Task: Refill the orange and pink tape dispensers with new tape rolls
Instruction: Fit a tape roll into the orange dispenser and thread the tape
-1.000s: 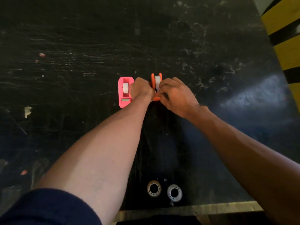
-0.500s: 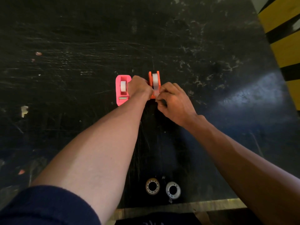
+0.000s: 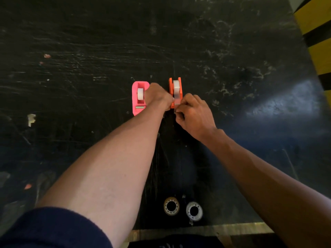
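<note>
The orange tape dispenser (image 3: 175, 92) stands in the middle of the black table, a white tape roll (image 3: 176, 86) seated in it. My left hand (image 3: 157, 96) grips its left side. My right hand (image 3: 194, 113) pinches the tape's loose end at the dispenser's near end. To the left, touching my left hand, lies the pink tape dispenser (image 3: 138, 98) with a white roll (image 3: 140, 93) in it. Two used tape cores, a tan one (image 3: 171, 206) and a white one (image 3: 194, 211), lie near the table's front edge.
The black table (image 3: 232, 68) is scratched and stained. A white scrap (image 3: 31, 119) lies at the left, small pink bits (image 3: 47, 55) farther back. A yellow and black striped surface (image 3: 315, 36) borders the right side. The wooden front edge (image 3: 206, 230) runs below the cores.
My right hand has slid toward me along the orange dispenser, drawing the tape end to its near end. My left hand has stayed on the dispenser.
</note>
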### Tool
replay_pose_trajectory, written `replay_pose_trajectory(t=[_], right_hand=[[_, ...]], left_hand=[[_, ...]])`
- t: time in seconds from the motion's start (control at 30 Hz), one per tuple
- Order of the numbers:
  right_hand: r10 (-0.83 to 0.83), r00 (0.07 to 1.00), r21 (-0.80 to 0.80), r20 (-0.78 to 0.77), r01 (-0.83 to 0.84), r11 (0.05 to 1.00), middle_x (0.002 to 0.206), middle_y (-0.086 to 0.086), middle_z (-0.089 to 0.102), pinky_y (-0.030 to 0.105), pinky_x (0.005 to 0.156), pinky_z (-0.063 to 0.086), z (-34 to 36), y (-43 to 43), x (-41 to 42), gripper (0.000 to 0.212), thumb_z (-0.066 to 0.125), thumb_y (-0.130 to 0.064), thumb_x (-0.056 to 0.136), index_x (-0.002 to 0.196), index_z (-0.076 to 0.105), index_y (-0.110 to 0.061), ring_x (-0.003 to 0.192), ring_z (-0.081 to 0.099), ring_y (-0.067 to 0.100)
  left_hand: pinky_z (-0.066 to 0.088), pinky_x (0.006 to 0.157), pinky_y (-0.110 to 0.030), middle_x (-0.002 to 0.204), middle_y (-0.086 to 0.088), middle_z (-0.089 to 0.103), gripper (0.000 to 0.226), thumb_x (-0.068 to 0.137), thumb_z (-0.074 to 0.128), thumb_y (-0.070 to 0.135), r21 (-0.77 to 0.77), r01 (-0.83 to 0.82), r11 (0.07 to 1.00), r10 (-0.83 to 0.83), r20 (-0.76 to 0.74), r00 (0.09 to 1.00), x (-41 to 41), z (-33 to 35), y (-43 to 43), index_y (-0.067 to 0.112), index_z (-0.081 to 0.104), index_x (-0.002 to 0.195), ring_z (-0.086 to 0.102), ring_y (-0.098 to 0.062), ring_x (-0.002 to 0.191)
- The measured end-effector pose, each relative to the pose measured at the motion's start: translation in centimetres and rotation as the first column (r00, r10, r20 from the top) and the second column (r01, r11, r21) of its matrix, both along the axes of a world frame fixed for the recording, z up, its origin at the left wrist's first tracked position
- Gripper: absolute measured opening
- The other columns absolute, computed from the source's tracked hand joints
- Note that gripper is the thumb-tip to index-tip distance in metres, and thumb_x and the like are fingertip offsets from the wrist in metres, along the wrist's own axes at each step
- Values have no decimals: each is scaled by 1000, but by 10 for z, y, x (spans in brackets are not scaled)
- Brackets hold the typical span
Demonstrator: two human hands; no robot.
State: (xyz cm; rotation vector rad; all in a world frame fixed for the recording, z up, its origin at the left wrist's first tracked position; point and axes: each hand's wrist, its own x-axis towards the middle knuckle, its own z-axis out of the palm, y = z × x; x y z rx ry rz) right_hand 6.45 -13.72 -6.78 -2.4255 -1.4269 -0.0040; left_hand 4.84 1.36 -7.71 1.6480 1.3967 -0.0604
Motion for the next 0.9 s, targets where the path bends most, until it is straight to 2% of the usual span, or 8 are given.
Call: replay_pose_trajectory(t=[0.13,0.23,0.37,0.47,0.53,0.63,0.73,0.9], right_hand=[[-70,994,-13,80,71,997,90,12,59,41,60,47,-4,6,1,10,74,-19,79,83,76,-11,81,57,33],[-65,993,-8,98,66,998,90,12,60,41,61,49,-6,5,0,12,77,-19,78,88,77,-12,81,58,33],[-68,997,31,21,67,997,90,10,61,42,65,51,-5,4,-1,12,71,-20,83,90,72,-11,80,56,30],[-73,996,93,-42,77,993,86,12,62,44,67,52,2,7,2,9,65,-12,86,89,59,-6,75,57,31],[-72,993,109,-89,81,991,89,13,63,41,73,52,4,8,4,12,65,-8,86,94,57,-5,78,59,30],[-102,979,106,-177,122,987,100,12,63,34,76,50,1,8,5,20,67,-12,88,105,58,-6,85,61,26],[-155,952,109,-263,189,976,111,13,64,42,78,54,-4,11,5,32,67,-16,89,118,57,-6,94,64,29],[-248,902,81,-353,294,952,116,12,67,42,89,53,-5,15,3,54,68,-22,89,138,50,-8,104,64,28]], left_hand=[[67,80,-38,105,-13,76,36,84,83,8,24,9,1000,-9,-15,1000,4,3,0,10,70,118,77,-28,92],[67,80,-37,106,-12,75,39,83,84,9,13,25,1000,-25,-21,999,5,4,0,11,69,119,76,-27,92],[67,79,-37,108,-12,75,45,82,85,8,-24,16,1000,-16,-18,1000,3,2,3,11,68,123,76,-27,91],[68,78,-37,107,-13,75,44,82,85,9,-43,26,999,-27,-15,1000,3,2,4,10,68,122,77,-25,87],[67,78,-37,106,-13,76,44,81,86,12,-46,29,999,-29,-8,1000,2,2,3,10,68,121,77,-25,85],[67,79,-39,106,-13,76,41,81,86,13,-37,37,999,-37,-8,999,2,0,4,10,70,119,77,-27,88],[67,79,-39,105,-14,76,36,85,82,11,-22,50,999,-50,-5,999,2,0,5,8,70,119,77,-27,86],[68,77,-38,105,-13,76,35,83,84,10,-10,57,998,-57,-15,998,4,-2,5,10,71,116,77,-26,85]])
